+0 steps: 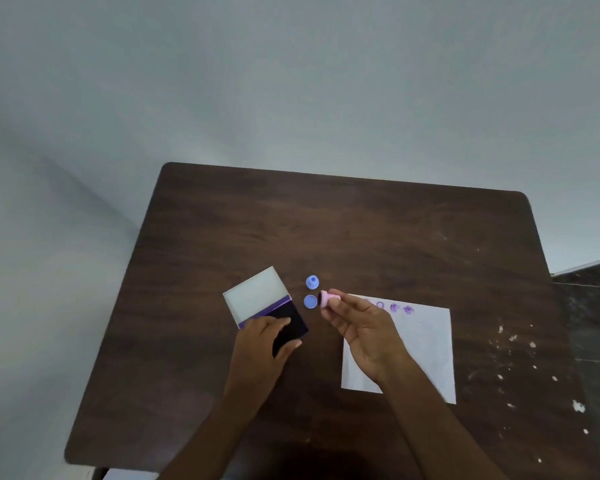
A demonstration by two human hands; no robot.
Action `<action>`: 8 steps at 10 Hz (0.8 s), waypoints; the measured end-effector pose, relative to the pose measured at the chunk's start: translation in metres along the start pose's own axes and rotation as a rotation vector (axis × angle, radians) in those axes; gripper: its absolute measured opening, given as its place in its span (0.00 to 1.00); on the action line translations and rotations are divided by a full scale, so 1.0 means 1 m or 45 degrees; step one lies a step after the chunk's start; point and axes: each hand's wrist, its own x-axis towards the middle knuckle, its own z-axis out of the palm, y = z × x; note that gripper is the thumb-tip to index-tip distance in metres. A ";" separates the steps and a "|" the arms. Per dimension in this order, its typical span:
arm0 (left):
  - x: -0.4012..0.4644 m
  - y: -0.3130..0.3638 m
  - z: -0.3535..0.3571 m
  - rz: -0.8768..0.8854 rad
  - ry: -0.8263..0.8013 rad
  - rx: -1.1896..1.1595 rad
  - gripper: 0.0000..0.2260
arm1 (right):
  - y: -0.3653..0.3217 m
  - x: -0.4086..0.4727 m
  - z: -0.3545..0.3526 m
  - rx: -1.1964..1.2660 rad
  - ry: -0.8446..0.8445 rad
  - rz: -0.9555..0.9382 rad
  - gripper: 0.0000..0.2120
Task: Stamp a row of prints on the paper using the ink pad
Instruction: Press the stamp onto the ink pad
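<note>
An open ink pad (293, 318) with a dark purple pad and a raised pale lid (255, 292) lies left of centre on the table. My left hand (262, 336) rests on its near edge, holding it. My right hand (359, 329) grips a small pink stamp (328, 299) between fingertips, tilted sideways, in the air between the pad and the white paper (420, 344). A row of purple prints (394, 308) runs along the paper's far edge; my hand hides its left end.
A blue stamp (312, 282) stands upright and a blue round cap (310, 302) lies just beyond the pink stamp. The dark wooden table (343, 230) has white paint flecks at the right. A pale wall lies behind.
</note>
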 end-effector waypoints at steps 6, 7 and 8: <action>-0.004 -0.042 -0.007 -0.058 0.076 0.202 0.38 | 0.086 0.056 0.060 -2.242 -0.106 -0.020 0.19; -0.002 -0.044 -0.008 -0.041 0.094 0.204 0.36 | 0.090 0.066 0.064 -2.442 -0.148 0.217 0.25; 0.000 -0.042 -0.009 -0.066 0.106 0.179 0.35 | 0.093 0.063 0.067 -2.501 -0.084 0.066 0.19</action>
